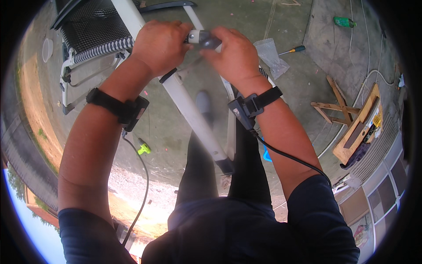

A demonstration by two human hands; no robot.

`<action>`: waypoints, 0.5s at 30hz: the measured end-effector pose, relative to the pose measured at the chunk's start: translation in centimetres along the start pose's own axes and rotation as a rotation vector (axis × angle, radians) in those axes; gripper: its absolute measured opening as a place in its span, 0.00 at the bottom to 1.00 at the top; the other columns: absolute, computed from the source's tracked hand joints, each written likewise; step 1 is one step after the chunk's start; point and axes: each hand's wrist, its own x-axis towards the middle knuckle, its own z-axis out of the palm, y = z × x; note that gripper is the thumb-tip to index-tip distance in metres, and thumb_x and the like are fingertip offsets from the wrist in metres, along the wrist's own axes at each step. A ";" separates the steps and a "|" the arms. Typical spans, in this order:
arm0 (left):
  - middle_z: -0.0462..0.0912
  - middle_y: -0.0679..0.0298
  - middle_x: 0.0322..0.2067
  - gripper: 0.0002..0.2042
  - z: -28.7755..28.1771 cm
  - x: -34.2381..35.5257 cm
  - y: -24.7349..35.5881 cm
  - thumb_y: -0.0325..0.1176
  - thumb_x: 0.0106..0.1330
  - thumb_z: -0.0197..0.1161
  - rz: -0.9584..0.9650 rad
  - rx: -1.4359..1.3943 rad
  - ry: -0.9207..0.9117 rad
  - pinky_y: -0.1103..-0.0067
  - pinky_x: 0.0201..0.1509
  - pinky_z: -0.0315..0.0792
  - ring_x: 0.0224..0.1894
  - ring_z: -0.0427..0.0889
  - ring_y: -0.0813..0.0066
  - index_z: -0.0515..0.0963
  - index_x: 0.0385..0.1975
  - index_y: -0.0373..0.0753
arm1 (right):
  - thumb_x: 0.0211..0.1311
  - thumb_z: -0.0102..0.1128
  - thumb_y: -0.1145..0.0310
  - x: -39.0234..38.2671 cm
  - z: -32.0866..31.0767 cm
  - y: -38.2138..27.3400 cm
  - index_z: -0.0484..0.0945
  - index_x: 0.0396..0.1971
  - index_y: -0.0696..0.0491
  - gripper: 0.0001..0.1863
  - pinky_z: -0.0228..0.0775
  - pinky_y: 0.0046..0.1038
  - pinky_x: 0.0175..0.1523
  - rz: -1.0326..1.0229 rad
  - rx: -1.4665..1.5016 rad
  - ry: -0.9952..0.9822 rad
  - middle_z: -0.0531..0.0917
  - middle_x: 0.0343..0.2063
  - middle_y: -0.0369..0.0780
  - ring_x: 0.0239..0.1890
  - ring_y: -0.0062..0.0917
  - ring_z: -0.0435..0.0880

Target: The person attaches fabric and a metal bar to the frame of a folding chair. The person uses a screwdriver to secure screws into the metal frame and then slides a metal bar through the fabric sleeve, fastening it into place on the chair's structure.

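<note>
A folding chair with white tubular legs and black mesh fabric [90,33] is held up in front of me. My left hand [160,46] is wrapped round its frame where a white tube [189,110] slants down toward my legs, ending in a dark foot cap [225,166]. Beside that hand sticks out a short white tube end [194,37] with a small screw or rivet. My right hand [235,55] closes its thumb and fingers round a dark grey rounded cap [210,42] at that end; it is slightly blurred. Whether the cap is fully seated I cannot tell.
On the concrete floor lie a screwdriver [292,50], a clear plastic bag [271,58], a green bottle [344,22] and a lime-green power tool [143,147]. A wooden bench [347,136] stands at the right, with cables [368,79] near it. A white bowl [47,50] is far left.
</note>
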 end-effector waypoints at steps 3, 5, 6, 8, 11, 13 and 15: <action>0.84 0.61 0.40 0.20 0.7 -0.1 0.1 0.38 0.63 0.67 -0.004 -0.013 -0.004 0.65 0.54 0.73 0.43 0.83 0.55 0.78 0.55 0.43 | 0.49 0.76 0.62 -0.3 0.5 0.5 0.82 0.41 0.50 0.20 0.75 0.41 0.40 -0.003 0.012 0.007 0.82 0.33 0.41 0.38 0.40 0.83; 0.84 0.61 0.40 0.20 0.6 -0.2 0.2 0.38 0.63 0.67 -0.008 -0.010 -0.004 0.65 0.54 0.73 0.43 0.83 0.55 0.78 0.55 0.43 | 0.48 0.77 0.61 -0.4 0.6 0.5 0.82 0.41 0.50 0.20 0.75 0.40 0.40 -0.009 0.031 0.016 0.82 0.33 0.41 0.38 0.40 0.83; 0.84 0.61 0.40 0.20 0.6 -0.3 0.2 0.38 0.63 0.67 -0.009 -0.009 -0.005 0.65 0.54 0.73 0.44 0.83 0.55 0.78 0.55 0.43 | 0.48 0.77 0.61 -0.4 0.7 0.5 0.82 0.41 0.50 0.20 0.75 0.40 0.41 -0.009 0.036 0.018 0.82 0.33 0.41 0.38 0.40 0.83; 0.84 0.61 0.40 0.20 0.6 -0.4 0.1 0.38 0.64 0.67 -0.004 -0.008 0.001 0.65 0.54 0.72 0.44 0.83 0.55 0.78 0.55 0.43 | 0.47 0.77 0.61 -0.5 0.8 0.4 0.82 0.41 0.50 0.21 0.75 0.40 0.41 -0.007 0.039 0.020 0.82 0.33 0.41 0.38 0.40 0.83; 0.84 0.61 0.41 0.20 0.6 -0.7 -0.4 0.38 0.64 0.67 0.004 -0.017 0.017 0.65 0.54 0.72 0.44 0.83 0.54 0.78 0.54 0.42 | 0.47 0.77 0.61 -0.5 1.0 -0.1 0.82 0.42 0.51 0.21 0.76 0.40 0.41 0.002 0.050 0.010 0.82 0.33 0.41 0.38 0.39 0.83; 0.85 0.61 0.41 0.19 0.3 -0.8 -0.9 0.38 0.63 0.67 0.008 -0.029 0.035 0.65 0.54 0.72 0.43 0.83 0.54 0.78 0.54 0.42 | 0.47 0.77 0.61 -0.1 1.1 -0.6 0.82 0.42 0.51 0.22 0.76 0.40 0.41 0.009 0.074 0.002 0.83 0.34 0.41 0.39 0.39 0.84; 0.85 0.61 0.40 0.19 -0.2 -0.7 -1.5 0.38 0.63 0.68 0.007 -0.021 0.056 0.65 0.54 0.72 0.43 0.83 0.54 0.78 0.53 0.42 | 0.47 0.77 0.61 0.7 1.3 -1.0 0.82 0.42 0.51 0.22 0.76 0.40 0.42 0.016 0.090 -0.014 0.83 0.35 0.41 0.39 0.39 0.84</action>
